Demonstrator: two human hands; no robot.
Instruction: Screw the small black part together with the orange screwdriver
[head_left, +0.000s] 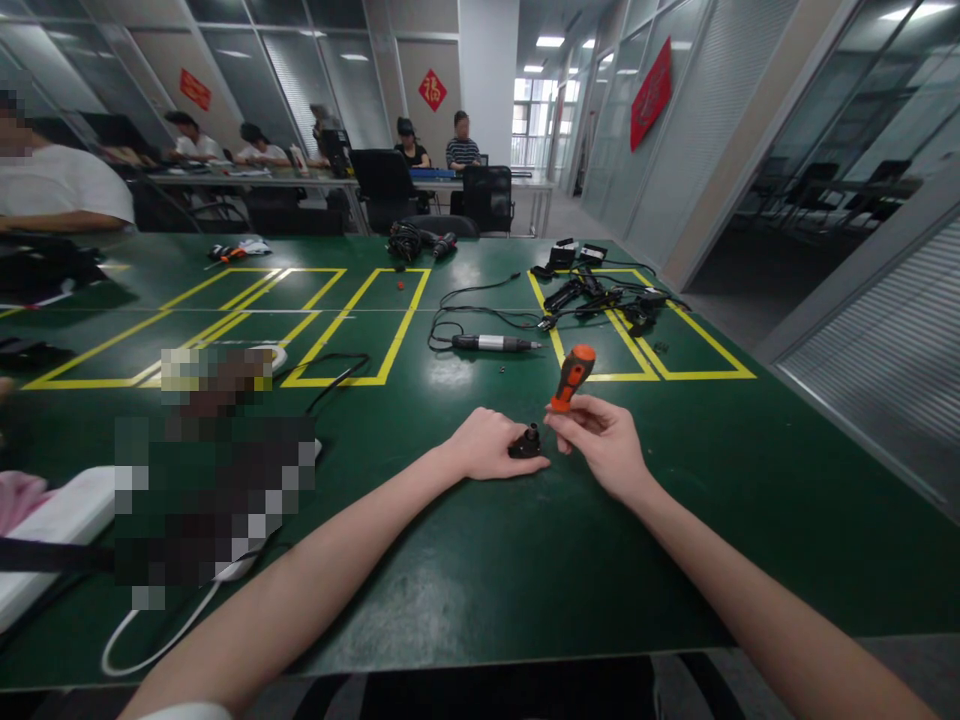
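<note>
My left hand [489, 446] rests on the green table [525, 570] with its fingers curled round a small black part [527, 443], holding it down. My right hand [600, 440] pinches an orange-and-black screwdriver [571, 378] held upright. The screwdriver's lower end sits just above the black part. Both forearms reach in from the bottom edge.
A silver-and-black pen-shaped power tool [491, 343] with its cable lies beyond my hands. A heap of black parts and cables [600, 295] sits at the right rear. Yellow tape boxes [360, 320] mark the table. A white power strip [60, 520] lies at left. Several people sit at far desks.
</note>
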